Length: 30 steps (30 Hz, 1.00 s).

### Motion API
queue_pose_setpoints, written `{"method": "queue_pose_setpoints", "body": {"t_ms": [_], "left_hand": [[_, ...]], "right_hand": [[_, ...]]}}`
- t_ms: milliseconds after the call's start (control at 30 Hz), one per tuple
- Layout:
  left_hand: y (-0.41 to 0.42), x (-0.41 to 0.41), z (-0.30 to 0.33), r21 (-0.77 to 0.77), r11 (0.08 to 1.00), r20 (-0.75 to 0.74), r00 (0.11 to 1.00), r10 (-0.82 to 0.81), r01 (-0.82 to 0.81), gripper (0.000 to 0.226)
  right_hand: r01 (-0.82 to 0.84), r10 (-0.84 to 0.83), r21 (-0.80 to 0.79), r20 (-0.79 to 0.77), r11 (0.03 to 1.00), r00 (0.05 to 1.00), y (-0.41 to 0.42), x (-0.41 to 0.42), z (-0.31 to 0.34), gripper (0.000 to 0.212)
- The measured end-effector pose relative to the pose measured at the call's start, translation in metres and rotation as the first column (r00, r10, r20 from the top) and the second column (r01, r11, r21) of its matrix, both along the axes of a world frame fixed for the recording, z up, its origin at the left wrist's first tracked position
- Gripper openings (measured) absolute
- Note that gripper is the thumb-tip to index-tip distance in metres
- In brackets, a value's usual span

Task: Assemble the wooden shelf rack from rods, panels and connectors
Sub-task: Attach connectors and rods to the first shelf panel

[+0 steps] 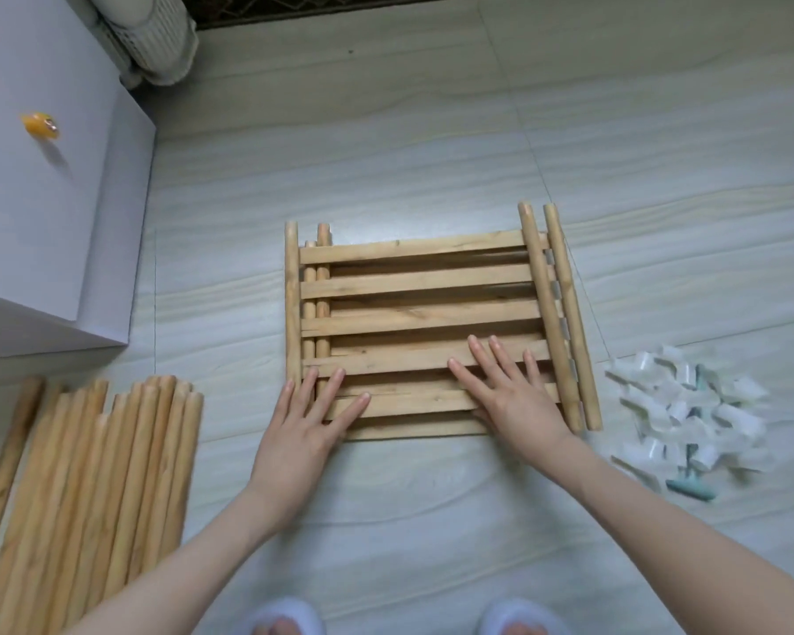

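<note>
Slatted wooden shelf panels [413, 323], pale brown with flat horizontal slats on round side rails, lie stacked on the floor directly under and beyond both hands. The left hand [308, 423] rests flat, fingers spread and gripping nothing, on the near left corner of the stack. The right hand [509, 396] lies the same way, palm down and fingers extended, on the near right part, its fingertips reaching to the second slat from the near edge. Two round rails stand out on the stack's far right side, slightly splayed.

The floor [386, 130] is pale grey-green tile with a wavy wood-like grain and thin grout lines. To the left of the left hand, near the forearm, a bundle of long round wooden rods [102, 474] lies side by side. To the right of the right hand sits a loose heap of white plastic connectors [688, 410], with a small teal T-shaped tool [688, 485] at its near edge.

Far left beyond the hands stands a white cabinet [42, 199] with a small orange object [41, 124] on it. Behind it is a white ribbed plastic basket [157, 34], and a dark patterned mat edges the top of the view. Two pale slippers [285, 616] show at the bottom.
</note>
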<state>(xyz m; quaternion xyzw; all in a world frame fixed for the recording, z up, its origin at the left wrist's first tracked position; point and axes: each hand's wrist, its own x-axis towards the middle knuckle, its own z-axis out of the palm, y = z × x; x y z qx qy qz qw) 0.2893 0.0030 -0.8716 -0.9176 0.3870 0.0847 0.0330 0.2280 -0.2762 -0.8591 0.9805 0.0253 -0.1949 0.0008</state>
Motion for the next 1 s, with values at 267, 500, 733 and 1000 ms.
{"method": "queue_pose_setpoints", "body": {"t_ms": [267, 500, 733, 1000], "left_hand": [[-0.067, 0.069, 0.01, 0.017, 0.998, -0.039, 0.998, -0.058, 0.059, 0.087], [-0.129, 0.085, 0.016, 0.126, 0.989, -0.114, 0.991, -0.065, 0.079, 0.067], [-0.191, 0.1, 0.016, 0.163, 0.98, -0.091, 0.99, -0.104, 0.117, 0.066], [-0.257, 0.108, -0.002, -0.236, 0.967, -0.219, 0.964, -0.154, 0.101, 0.062]], "right_hand": [[0.101, -0.104, -0.044, -0.077, 0.994, 0.992, -0.051, 0.06, 0.007, 0.066], [0.221, -0.222, -0.038, -0.042, 0.975, 0.974, -0.103, 0.064, 0.009, 0.065], [0.31, -0.309, 0.016, -0.028, 0.951, 0.951, -0.159, 0.064, 0.008, 0.063], [0.491, -0.49, -0.049, 0.023, 0.87, 0.871, -0.206, 0.065, 0.009, 0.066]]}}
